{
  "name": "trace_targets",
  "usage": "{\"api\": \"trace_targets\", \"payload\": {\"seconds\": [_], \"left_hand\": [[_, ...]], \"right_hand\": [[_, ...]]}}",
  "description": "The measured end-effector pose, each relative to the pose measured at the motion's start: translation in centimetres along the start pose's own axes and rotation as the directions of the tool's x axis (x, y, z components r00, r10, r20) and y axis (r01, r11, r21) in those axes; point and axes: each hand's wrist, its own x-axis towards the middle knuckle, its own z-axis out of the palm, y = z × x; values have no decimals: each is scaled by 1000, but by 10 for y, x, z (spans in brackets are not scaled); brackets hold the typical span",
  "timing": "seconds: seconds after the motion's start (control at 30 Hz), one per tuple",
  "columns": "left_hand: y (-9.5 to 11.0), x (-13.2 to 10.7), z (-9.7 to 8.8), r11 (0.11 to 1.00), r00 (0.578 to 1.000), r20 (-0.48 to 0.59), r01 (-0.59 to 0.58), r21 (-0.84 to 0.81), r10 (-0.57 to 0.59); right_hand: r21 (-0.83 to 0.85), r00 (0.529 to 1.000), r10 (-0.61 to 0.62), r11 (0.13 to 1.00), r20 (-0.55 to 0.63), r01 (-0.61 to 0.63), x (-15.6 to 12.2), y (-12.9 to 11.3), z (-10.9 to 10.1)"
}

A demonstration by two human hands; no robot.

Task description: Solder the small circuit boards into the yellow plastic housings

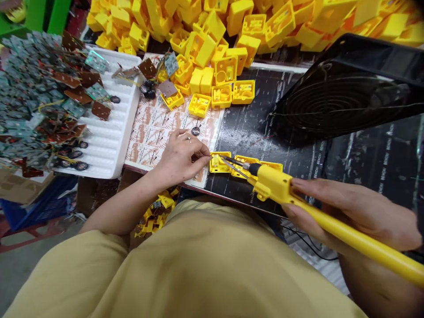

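Observation:
My right hand (351, 212) is wrapped round a yellow soldering gun (274, 183) with a dark metal tip and a thin guide tube beside it. Its tip reaches into a small open yellow plastic case (220, 165) near the bench's front edge. From the other side my left hand (185, 154), thumb and forefinger pinched together, meets the left edge of that case; what lies between the fingertips is too small to tell. Two more yellow case pieces (245, 161) sit just right of it, partly behind the gun. A small round black-rimmed part (195, 131) lies beyond my left hand.
A big heap of yellow cases (205, 44) covers the back of the bench. On the left, a white foam tray (109, 145) carries piled circuit boards with wires (39, 88). A black fan (334, 97) stands back right. Below the bench is a container of yellow pieces (155, 214).

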Motion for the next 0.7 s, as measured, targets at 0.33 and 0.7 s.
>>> {"api": "trace_targets", "payload": {"seconds": [0.33, 0.7], "left_hand": [[7, 8, -5, 989, 998, 51, -46, 138, 39], [14, 22, -15, 945, 975, 215, -122, 303, 57]], "right_hand": [[72, 969, -198, 979, 148, 189, 8, 18, 4], [-35, 970, -185, 981, 156, 193, 9, 13, -15]]}}
